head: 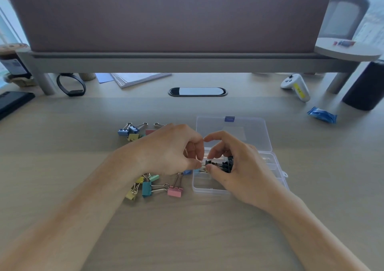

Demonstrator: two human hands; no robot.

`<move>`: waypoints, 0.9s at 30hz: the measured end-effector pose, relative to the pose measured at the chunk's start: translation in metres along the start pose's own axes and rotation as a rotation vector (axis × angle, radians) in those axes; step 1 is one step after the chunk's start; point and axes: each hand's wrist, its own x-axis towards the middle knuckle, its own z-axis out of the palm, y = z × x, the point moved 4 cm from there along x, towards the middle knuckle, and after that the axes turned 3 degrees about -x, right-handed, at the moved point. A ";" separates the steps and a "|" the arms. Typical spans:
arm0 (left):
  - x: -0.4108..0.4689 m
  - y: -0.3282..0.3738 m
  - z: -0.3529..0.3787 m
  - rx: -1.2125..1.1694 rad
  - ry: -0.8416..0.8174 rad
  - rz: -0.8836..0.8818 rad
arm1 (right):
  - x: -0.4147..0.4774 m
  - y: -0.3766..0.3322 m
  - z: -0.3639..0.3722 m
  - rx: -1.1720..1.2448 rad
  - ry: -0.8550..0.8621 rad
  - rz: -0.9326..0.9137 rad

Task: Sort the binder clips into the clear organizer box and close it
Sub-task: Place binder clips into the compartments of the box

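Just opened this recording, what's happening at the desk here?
A person is sorting binder clips. Both the left hand and right hand pinch a small black binder clip over the clear plastic organizer box, whose lid lies open. More black clips are already inside. Pastel coloured binder clips lie on the wooden desk, left of the box.

The desk [62,137] lay open to the left, in the near ground, and across a wide strip between the organizer box [209,189] and the far shelf [176,60]. The box's left side was obstructed: coloured clips lay in a far cluster [133,132] and a near cluster [154,185], and the left hand [166,150] and right hand [236,171] met over its left edge, pinching a black clip [208,163]. The raised-back lid [234,131] lay flat on the far side. To the right, passage was free; a blue packet [322,115], controller [296,85] and dark cylinder [363,85] stood well apart.
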 end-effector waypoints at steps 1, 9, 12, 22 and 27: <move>0.000 0.000 0.000 -0.005 0.002 0.000 | 0.000 0.000 0.000 -0.005 -0.003 0.002; 0.000 -0.002 0.000 -0.032 -0.006 -0.001 | -0.006 -0.005 -0.003 -0.029 0.051 -0.043; -0.001 -0.003 -0.001 -0.029 -0.009 0.012 | -0.011 -0.013 -0.012 -0.015 0.253 -0.146; 0.000 -0.006 0.001 0.024 0.031 0.012 | -0.021 -0.013 -0.039 -0.065 0.372 -0.181; 0.002 0.000 0.003 0.041 0.069 0.042 | -0.024 0.004 -0.046 -0.111 0.354 -0.114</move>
